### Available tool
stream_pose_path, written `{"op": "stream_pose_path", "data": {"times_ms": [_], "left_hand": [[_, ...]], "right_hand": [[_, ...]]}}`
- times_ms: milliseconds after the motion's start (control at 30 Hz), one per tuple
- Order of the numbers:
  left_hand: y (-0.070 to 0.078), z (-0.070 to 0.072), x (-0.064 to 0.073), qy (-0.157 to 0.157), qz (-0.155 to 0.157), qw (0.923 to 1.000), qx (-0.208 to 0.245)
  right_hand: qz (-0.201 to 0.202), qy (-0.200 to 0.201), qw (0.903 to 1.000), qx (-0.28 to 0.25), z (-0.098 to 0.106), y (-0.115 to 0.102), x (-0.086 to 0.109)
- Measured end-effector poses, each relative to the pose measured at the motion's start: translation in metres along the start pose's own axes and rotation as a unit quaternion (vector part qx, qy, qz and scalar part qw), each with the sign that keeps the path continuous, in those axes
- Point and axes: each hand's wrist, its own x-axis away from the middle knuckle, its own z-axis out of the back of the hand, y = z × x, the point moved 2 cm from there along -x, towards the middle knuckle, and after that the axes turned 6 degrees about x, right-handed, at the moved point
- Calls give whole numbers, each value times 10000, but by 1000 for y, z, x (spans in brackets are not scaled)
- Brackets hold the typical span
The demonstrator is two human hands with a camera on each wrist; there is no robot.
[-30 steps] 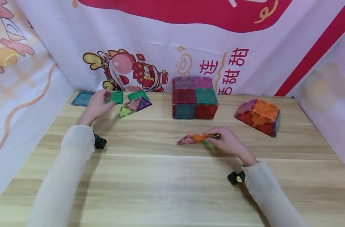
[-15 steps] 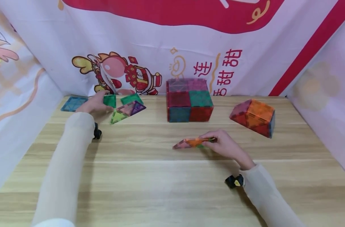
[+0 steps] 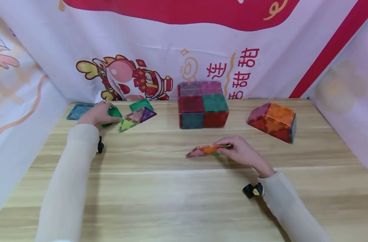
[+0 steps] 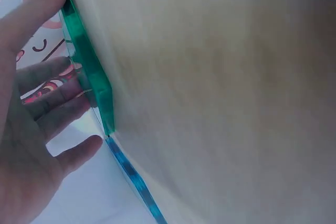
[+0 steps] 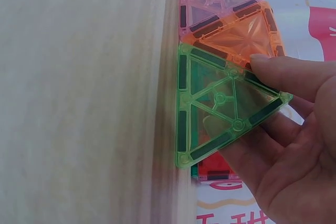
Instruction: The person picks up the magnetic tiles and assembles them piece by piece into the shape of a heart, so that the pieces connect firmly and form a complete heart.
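In the head view my left hand (image 3: 96, 114) is at the back left, at a green magnetic tile (image 3: 115, 113) that stands tilted off the table. The left wrist view shows the thumb on the tile's edge and fingertips behind it. A blue tile (image 4: 134, 177) meets its lower end there. My right hand (image 3: 240, 151), right of centre, pinches a strip of joined triangular magnetic tiles (image 3: 206, 150) just over the table. Close up, a green triangle (image 5: 233, 90), an orange triangle (image 5: 239, 32) and a pink triangle (image 5: 202, 6) adjoin; the thumb lies near the green-orange seam.
Beside the left hand lie a trapezoid strip of yellow-green, pink and purple triangles (image 3: 137, 117) and another green tile (image 3: 141, 105). A multicoloured tile box (image 3: 203, 106) stands at the back centre, a prism-shaped tile block (image 3: 273, 121) to its right. Printed cloth (image 3: 135, 37) walls the table.
My left hand has come down on the green tile, which has tilted up and shifted slightly. The right hand keeps its strip of triangles nearly still. The head view has shifted a little.
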Motion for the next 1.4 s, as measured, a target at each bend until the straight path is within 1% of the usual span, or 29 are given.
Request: {"op": "stream_pose_path", "data": {"times_ms": [67,133,233,433,500,600,733,800,867,933,1033,1167,1400], "left_hand": [[0,-1,4,25,6,9999,-147],[-1,-2,8,57,79,9996,-252],[-2,-3,14,86,144,9993,-320],[7,-8,24,249,81,9992,-307],[9,-10,28,258,69,9990,-354],[10,-14,41,401,83,9989,-244],[14,-18,71,878,0,9961,82],[21,-19,86,1114,-110,9934,248],[32,-20,99,1299,-281,9904,376],[46,-21,108,1428,-470,9875,481],[64,-26,116,1504,-768,9835,642],[84,-37,120,1434,-1086,9804,800],[117,-56,122,1056,-1310,9807,993]], "right_hand": [[23,-5,10000,8,1,1,1],[60,-14,10000,4,2,2,2],[54,-9,10000,-23,2,3,3],[-130,39,9999,-45,4,7,4],[-113,62,9999,-16,4,7,4],[-16,72,10000,-17,2,7,3],[9,-1,9999,-100,0,6,3],[-33,-21,9999,-95,0,6,4],[-72,-3,10000,-69,2,6,4],[-57,33,10000,-13,4,5,5],[-17,88,10000,26,5,3,5],[89,81,9999,41,3,-1,2],[199,25,9997,-125,-3,-8,-1]]}}
